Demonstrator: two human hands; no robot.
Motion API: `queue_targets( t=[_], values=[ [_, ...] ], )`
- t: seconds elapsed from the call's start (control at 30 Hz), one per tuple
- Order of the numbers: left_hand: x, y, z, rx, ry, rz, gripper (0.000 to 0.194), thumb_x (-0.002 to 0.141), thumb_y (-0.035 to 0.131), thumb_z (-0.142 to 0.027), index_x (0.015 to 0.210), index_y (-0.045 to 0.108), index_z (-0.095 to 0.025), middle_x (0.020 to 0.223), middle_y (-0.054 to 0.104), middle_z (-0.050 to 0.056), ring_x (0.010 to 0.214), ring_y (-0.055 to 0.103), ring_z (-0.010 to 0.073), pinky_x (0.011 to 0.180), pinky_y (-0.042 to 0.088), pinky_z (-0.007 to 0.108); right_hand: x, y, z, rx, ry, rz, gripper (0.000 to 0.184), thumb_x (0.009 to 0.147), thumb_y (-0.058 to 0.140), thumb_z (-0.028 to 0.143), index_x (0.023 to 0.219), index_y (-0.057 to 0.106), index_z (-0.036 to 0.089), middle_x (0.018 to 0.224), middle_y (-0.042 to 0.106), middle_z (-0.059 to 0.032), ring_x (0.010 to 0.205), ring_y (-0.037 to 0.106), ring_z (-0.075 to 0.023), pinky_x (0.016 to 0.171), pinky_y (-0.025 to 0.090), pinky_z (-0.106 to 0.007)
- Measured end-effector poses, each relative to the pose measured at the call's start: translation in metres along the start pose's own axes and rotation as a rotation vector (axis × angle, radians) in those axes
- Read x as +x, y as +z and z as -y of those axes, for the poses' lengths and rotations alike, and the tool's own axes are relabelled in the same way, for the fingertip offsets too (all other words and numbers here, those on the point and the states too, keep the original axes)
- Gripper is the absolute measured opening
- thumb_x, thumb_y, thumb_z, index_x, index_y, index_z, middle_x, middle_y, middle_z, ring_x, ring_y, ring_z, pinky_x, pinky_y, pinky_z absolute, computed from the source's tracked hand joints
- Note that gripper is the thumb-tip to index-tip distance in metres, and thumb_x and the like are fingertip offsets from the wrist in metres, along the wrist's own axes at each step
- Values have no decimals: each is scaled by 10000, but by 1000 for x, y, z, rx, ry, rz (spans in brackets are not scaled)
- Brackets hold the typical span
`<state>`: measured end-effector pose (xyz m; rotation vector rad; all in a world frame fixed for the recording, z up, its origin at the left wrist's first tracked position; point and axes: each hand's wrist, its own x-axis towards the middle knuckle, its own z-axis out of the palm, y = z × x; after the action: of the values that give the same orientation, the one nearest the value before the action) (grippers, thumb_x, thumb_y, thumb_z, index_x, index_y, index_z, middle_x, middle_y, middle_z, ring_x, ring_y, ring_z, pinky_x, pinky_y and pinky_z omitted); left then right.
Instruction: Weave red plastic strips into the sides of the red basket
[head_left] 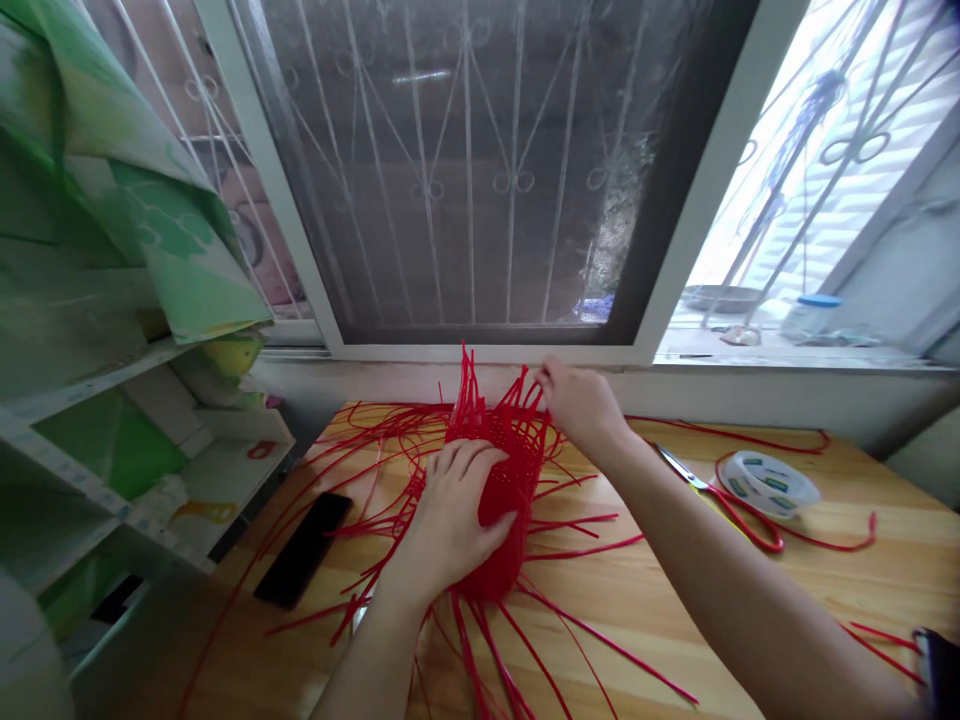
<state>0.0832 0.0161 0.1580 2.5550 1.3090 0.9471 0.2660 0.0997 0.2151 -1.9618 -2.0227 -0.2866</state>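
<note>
A red woven piece (pixel 501 560), perhaps a basket, lies on the wooden table (pixel 817 620) with long loose strands fanning out around it. My left hand (pixel 461 510) is laid over its left part, fingers bent onto the weave and thumb apart, holding it. At the far right corner, the fingertips of my right hand (pixel 577 395) are pinched together on a thin red strand (pixel 534 395). Several strand ends (pixel 469 385) stand up along the far edge. The underside of the weave is hidden.
Scissors (pixel 739 515) with red and yellow handles lie on the right beside a clear plastic bowl (pixel 772 483). A black phone (pixel 304 550) lies on the left. Shelves (pixel 150 510) stand at left under a green cloth (pixel 172 240). Behind the table is a barred window (pixel 487 355).
</note>
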Motion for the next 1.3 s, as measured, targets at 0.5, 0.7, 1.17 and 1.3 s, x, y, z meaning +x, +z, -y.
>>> queue_targets(
  t=[0.5, 0.7, 1.17, 1.3],
  values=[
    [-1, 13, 12, 1, 9, -286, 185, 796, 610, -259, 971, 596, -203, 1011, 537, 41, 989, 427, 180, 884, 359, 336, -1, 16, -100, 628, 456, -313, 184, 756, 552, 363, 681, 557, 196, 462, 553, 7, 477, 519, -154, 517, 352, -259],
    [-4, 15, 14, 17, 45, -352, 162, 760, 646, -203, 917, 625, -170, 931, 530, 53, 921, 431, 170, 818, 399, 303, -4, 45, -90, 1268, 433, -228, 256, 725, 599, 412, 682, 463, 200, 603, 603, 12, 372, 385, -63, 380, 271, -202],
    [-5, 11, 25, 66, 69, -405, 96, 775, 635, -250, 828, 638, -171, 857, 541, 52, 840, 451, 161, 738, 416, 299, 6, 72, -59, 1693, 505, -111, 248, 803, 575, 337, 644, 438, 207, 588, 603, -17, 501, 584, -125, 421, 470, -215],
    [-9, 8, 22, 84, 26, -408, 158, 786, 617, -269, 920, 621, -185, 945, 533, 58, 914, 460, 170, 814, 413, 325, 5, 66, -54, 1801, 515, -163, 208, 855, 495, 298, 674, 463, 200, 657, 639, -20, 605, 640, -108, 540, 523, -194]
  ],
)
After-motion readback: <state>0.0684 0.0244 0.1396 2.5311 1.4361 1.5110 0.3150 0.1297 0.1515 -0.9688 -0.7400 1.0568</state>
